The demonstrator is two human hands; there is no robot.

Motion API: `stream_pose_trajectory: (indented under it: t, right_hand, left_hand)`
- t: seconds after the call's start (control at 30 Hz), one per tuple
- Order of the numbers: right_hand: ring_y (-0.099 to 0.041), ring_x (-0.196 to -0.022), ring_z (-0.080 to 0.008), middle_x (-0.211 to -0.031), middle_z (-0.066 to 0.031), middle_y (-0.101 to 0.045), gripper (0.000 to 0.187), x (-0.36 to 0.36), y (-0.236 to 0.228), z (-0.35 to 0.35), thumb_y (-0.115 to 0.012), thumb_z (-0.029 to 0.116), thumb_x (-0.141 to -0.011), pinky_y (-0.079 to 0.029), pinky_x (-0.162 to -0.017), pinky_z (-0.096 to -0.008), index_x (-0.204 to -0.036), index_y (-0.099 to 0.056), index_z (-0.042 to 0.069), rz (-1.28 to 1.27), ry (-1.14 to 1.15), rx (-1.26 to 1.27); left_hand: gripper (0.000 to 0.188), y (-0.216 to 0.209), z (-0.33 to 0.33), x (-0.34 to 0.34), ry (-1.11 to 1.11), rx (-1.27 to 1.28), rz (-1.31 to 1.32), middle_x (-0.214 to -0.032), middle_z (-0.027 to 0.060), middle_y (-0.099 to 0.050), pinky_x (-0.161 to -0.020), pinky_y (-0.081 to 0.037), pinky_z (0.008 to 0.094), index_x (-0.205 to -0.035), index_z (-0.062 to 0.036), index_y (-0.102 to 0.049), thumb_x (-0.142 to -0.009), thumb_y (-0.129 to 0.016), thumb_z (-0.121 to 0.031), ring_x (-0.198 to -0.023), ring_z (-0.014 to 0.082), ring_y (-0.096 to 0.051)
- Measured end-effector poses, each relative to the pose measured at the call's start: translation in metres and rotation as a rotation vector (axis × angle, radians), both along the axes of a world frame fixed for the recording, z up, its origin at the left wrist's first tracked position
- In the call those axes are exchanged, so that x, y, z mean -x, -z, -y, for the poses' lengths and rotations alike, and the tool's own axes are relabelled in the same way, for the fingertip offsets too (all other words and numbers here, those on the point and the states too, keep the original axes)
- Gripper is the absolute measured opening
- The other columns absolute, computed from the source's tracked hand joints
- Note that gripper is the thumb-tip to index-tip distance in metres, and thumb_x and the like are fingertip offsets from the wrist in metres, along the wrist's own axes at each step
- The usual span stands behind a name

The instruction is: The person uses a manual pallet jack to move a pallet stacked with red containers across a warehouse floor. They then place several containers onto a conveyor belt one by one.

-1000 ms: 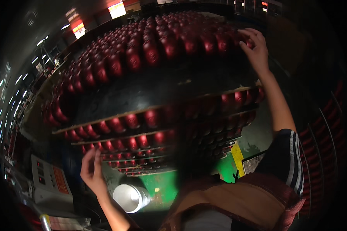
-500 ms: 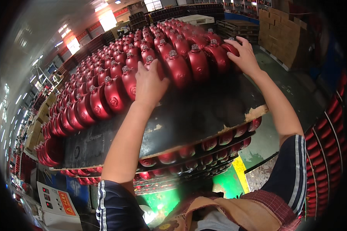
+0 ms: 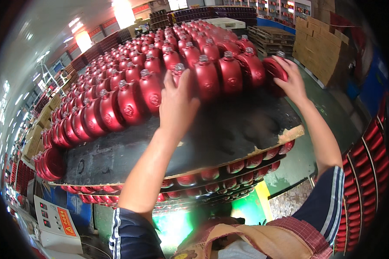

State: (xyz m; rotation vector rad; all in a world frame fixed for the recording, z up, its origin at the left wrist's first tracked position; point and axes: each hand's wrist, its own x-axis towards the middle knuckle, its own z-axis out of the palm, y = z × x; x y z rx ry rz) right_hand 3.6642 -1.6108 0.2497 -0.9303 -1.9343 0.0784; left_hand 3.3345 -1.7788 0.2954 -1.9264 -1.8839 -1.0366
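Rows of glossy dark-red, flat round-shouldered bottles [image 3: 151, 93] with clear faceted stoppers stand close together on a black board [image 3: 116, 159]. My left hand [image 3: 177, 101] is closed around the upper part of a front-row bottle [image 3: 178, 74], its fingers on either side of the stopper; the bottle's lower part is hidden behind the hand. At the right end of that row, my right hand [image 3: 291, 80] grips another red bottle [image 3: 272, 71], with a small gap between it and its neighbour [image 3: 253, 69]. Several bottles stand between my two hands.
The board's near edge [image 3: 246, 155] is chipped, and more red bottles [image 3: 188, 180] sit on layers below. Stacked red bottles [image 3: 361, 185] rise at my right. Farther back are cartons [image 3: 317, 47] and wooden pallets [image 3: 270, 39]. A white control box [image 3: 56, 220] stands at lower left.
My right hand has drawn the end bottle toward me and slightly right, away from its neighbour. My left hand stays at the same bottle. The whole view has shifted slightly.
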Motion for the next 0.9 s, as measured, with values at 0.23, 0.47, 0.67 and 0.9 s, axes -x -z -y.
stream_pose_trajectory:
  t: [0.23,0.47,0.67,0.9]
  right_hand:
    - [-0.047,-0.134,-0.0250,-0.143,-0.0125,-0.051,0.066,-0.020,-0.029,0.141,-0.067,0.004,-0.078,-0.034,-0.113,-0.0365,-0.142,-0.053,0.010,-0.325,0.067,0.033]
    - [-0.040,-0.140,-0.0278,-0.155,-0.0146,-0.036,0.085,0.121,-0.013,0.300,-0.068,0.022,-0.081,-0.033,-0.117,-0.0419,-0.153,-0.029,0.002,-0.875,-0.645,0.477]
    - [-0.043,-0.137,-0.0290,-0.151,-0.0151,-0.042,0.072,0.296,0.061,0.470,-0.057,0.026,-0.088,-0.036,-0.114,-0.0445,-0.153,-0.032,0.007,-1.100,-1.426,1.238]
    - [-0.051,-0.123,-0.0413,-0.138,-0.0264,-0.047,0.066,0.471,0.159,0.600,-0.064,0.037,-0.091,-0.053,-0.097,-0.0487,-0.142,-0.043,0.002,-1.144,-1.395,3.354]
  left_hand:
    - [0.072,-0.031,0.160,0.051,0.251,-0.012,0.297,-0.148,0.0215,-0.042,-0.110,-0.040,0.0436,-0.141,-0.0086,-0.050,-0.071,-0.064,0.001,-0.136,0.0338,-0.046]
    - [0.088,0.007,0.388,0.122,0.270,-0.340,1.285,-0.151,0.0206,-0.041,-0.114,-0.039,0.0455,-0.151,0.0024,-0.033,-0.070,-0.067,-0.006,-0.134,0.0322,-0.048]
    - [0.061,0.111,0.572,0.177,0.108,-0.648,1.925,-0.141,0.0182,-0.052,-0.109,-0.044,0.0521,-0.144,-0.0041,-0.045,-0.086,-0.062,-0.016,-0.129,0.0323,-0.053]
    - [0.063,0.266,0.675,0.242,0.180,-1.094,2.591,-0.127,0.0241,-0.054,-0.075,-0.064,0.0431,-0.133,-0.0033,-0.054,-0.083,-0.068,-0.038,-0.108,0.0417,-0.057]
